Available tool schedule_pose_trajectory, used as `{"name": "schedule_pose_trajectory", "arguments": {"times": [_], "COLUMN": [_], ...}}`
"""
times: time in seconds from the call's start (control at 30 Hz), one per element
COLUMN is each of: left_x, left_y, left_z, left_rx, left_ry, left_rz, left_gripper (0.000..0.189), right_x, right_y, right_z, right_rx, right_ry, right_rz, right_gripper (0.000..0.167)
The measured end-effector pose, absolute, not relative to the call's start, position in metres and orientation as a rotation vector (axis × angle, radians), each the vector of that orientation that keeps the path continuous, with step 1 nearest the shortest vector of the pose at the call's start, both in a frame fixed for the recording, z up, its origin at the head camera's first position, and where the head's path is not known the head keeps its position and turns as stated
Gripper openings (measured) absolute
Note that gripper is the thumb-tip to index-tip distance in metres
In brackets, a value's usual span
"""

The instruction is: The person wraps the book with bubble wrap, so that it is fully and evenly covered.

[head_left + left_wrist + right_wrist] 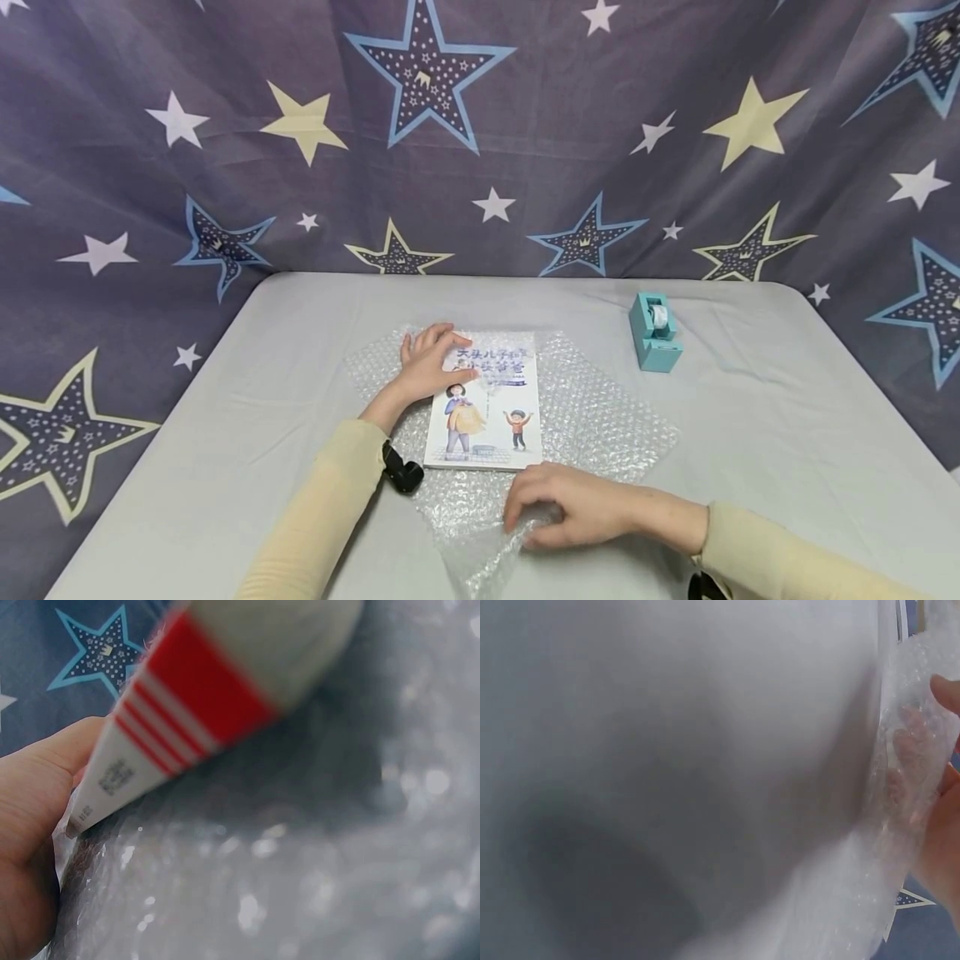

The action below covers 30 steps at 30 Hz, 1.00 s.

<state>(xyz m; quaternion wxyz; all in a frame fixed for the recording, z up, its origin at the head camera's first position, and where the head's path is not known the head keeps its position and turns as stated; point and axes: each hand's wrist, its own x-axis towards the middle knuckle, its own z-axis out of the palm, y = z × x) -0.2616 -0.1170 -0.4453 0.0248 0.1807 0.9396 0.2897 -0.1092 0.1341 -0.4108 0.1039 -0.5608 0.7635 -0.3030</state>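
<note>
A white picture book (491,425) with blue Chinese lettering and drawn figures lies on a sheet of bubble wrap (600,408). My left hand (431,367) rests on the book's upper left part, thumb and index finger spread over the cover. In the left wrist view, the edge of the book (225,690) shows red bands above the wrap. Below the book, my right hand (573,504) pinches the near part of the wrap, which is raised off the table there. Through the clear wrap (907,772), some right fingers show in the right wrist view.
A teal tape dispenser (656,333) with a roll of tape stands at the back right of the table. The table (285,367) has a pale grey cloth. Behind it hangs a dark curtain (525,100) with stars.
</note>
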Motion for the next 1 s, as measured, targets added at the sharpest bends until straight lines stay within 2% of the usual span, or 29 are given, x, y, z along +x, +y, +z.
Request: {"name": "schedule_pose_trajectory", "arguments": {"times": [0.23, 0.47, 0.7, 1.0], "left_x": [-0.261, -0.262, -0.263, -0.264], "left_y": [-0.117, -0.117, -0.116, -0.117], "left_z": [-0.445, -0.443, -0.440, -0.440], "left_rx": [0.564, 0.567, 0.586, 0.603], "left_ry": [2.911, 2.900, 2.866, 2.841], "left_rz": [0.891, 0.865, 0.792, 0.780], "left_gripper": [0.047, 0.047, 0.047, 0.047], "right_x": [-0.113, -0.117, -0.122, -0.135], "right_y": [0.135, 0.134, 0.135, 0.136], "right_z": [-0.407, -0.406, -0.403, -0.397], "right_rx": [-1.592, -1.538, -1.369, -1.307], "right_ry": [2.309, 2.537, 2.704, 2.757], "right_rz": [-1.016, -0.952, -0.929, -1.000], "right_gripper": [0.010, 0.004, 0.006, 0.006]}}
